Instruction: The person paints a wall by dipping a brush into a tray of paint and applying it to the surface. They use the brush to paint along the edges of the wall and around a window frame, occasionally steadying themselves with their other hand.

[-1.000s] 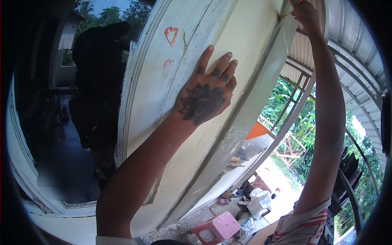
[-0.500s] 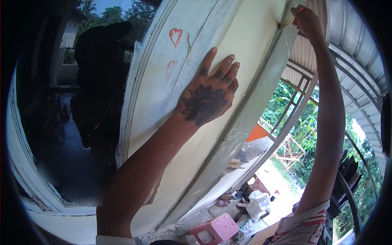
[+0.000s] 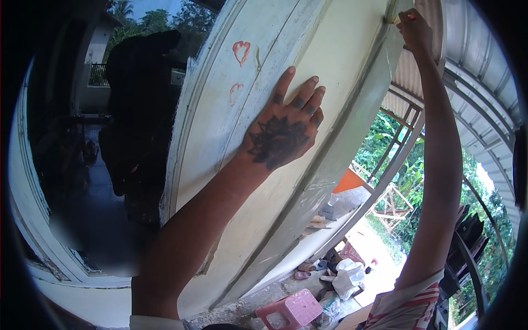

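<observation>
Pale wall (image 3: 330,60) alongside, the right fingers (image 3: 407,26) enclose a tool (image 3: 411,17) (mostly hidden).

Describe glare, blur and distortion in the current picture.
Head view, right: the metal roof appears bowed by lens distortion, and the sunlit ground glares white; head view, left: the dark glass mirrors trees, with a blurred patch low down; head view, centre: the left hand looks sharp.

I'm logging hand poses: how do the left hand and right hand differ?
The left hand lies open against the cream panel; the right hand is curled around a mostly hidden tool. The left hand sits lower in view, the right hand near its top edge. Both are bare.
</observation>
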